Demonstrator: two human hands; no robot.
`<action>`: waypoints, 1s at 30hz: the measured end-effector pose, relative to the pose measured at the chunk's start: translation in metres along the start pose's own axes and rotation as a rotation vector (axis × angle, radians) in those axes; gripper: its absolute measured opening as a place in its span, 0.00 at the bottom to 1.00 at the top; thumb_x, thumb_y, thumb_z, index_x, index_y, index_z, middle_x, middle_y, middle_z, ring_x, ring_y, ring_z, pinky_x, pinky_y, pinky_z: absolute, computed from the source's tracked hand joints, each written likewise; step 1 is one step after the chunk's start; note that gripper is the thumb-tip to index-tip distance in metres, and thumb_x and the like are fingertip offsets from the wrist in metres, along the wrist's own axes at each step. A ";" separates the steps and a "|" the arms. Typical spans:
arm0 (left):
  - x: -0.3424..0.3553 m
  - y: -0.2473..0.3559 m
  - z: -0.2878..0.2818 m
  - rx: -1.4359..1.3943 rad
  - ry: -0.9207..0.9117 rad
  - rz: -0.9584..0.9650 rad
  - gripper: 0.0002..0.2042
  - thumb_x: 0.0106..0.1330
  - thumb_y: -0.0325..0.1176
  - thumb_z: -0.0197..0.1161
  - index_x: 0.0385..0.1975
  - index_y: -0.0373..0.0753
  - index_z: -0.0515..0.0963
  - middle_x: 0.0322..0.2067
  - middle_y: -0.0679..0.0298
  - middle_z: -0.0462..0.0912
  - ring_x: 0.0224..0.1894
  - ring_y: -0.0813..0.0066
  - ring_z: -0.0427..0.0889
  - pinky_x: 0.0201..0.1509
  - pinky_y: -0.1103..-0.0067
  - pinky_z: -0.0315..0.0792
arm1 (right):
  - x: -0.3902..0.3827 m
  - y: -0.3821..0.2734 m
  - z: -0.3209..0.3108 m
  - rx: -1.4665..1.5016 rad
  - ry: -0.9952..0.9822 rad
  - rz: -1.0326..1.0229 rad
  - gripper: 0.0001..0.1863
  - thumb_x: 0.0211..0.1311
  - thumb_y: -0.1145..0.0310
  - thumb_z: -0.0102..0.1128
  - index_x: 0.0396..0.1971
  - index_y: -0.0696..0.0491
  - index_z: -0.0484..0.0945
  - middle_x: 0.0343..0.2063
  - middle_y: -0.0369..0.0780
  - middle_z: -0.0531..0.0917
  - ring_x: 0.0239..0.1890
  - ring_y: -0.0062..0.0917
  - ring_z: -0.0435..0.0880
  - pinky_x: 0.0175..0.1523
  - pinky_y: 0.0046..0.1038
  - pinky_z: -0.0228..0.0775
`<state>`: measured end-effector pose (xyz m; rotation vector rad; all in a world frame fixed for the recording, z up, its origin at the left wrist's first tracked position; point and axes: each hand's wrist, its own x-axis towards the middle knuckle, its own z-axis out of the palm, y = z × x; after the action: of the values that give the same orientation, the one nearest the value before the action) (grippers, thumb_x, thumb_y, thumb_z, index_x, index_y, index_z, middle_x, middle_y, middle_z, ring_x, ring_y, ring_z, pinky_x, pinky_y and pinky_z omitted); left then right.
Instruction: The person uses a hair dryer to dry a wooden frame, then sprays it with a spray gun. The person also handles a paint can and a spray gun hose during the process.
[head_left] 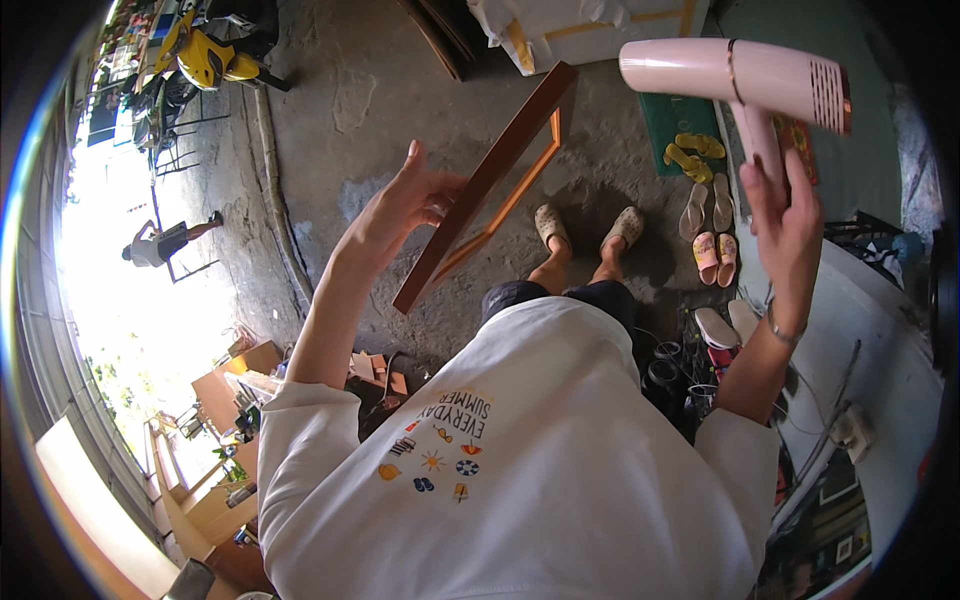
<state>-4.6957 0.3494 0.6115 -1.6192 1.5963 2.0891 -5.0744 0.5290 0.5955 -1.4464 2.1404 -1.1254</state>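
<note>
My left hand (399,205) grips the long side of a brown wooden picture frame (487,180), fingers curled around its edge and thumb pointing up. The frame is tilted in the air and looks hollow, with the floor showing through its opening. On the other side, my right hand (788,230) is closed around the handle of a pale pink hair dryer (680,68), raised higher than the frame. The dryer's plain rounded end points left over the frame's upper end, with a gap between them. Its slotted end is to the right.
Sandals (706,258) and other footwear line the floor at right, near a green mat (665,120). A white board (590,30) leans at the top. A yellow motorbike (203,62) stands at upper left; a person (155,246) is outside. Cardboard and wood scraps (375,372) lie lower left.
</note>
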 end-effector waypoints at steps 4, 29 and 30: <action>0.012 -0.005 -0.003 -0.052 -0.015 0.022 0.45 0.69 0.71 0.26 0.52 0.33 0.78 0.39 0.63 0.81 0.43 0.75 0.75 0.54 0.74 0.65 | -0.035 -0.062 0.004 -0.118 -0.078 -0.143 0.20 0.65 0.60 0.65 0.45 0.62 0.76 0.32 0.43 0.84 0.33 0.29 0.84 0.37 0.32 0.76; 0.010 0.038 -0.027 -0.348 0.002 0.122 0.43 0.71 0.69 0.30 0.54 0.29 0.73 0.43 0.58 0.82 0.46 0.72 0.78 0.54 0.73 0.69 | -0.143 -0.025 0.109 0.640 -0.349 -0.160 0.21 0.59 0.68 0.67 0.50 0.58 0.73 0.42 0.41 0.80 0.40 0.27 0.80 0.46 0.33 0.74; 0.009 0.039 -0.027 -0.342 0.013 0.120 0.43 0.71 0.69 0.30 0.54 0.29 0.73 0.43 0.58 0.82 0.46 0.72 0.78 0.54 0.73 0.69 | -0.155 -0.030 0.104 0.725 -0.400 -0.097 0.21 0.59 0.69 0.68 0.49 0.58 0.74 0.44 0.41 0.80 0.42 0.27 0.80 0.49 0.33 0.73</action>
<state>-4.7036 0.3068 0.6331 -1.6652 1.4329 2.5355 -4.9209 0.6166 0.5277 -1.2804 1.2135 -1.3172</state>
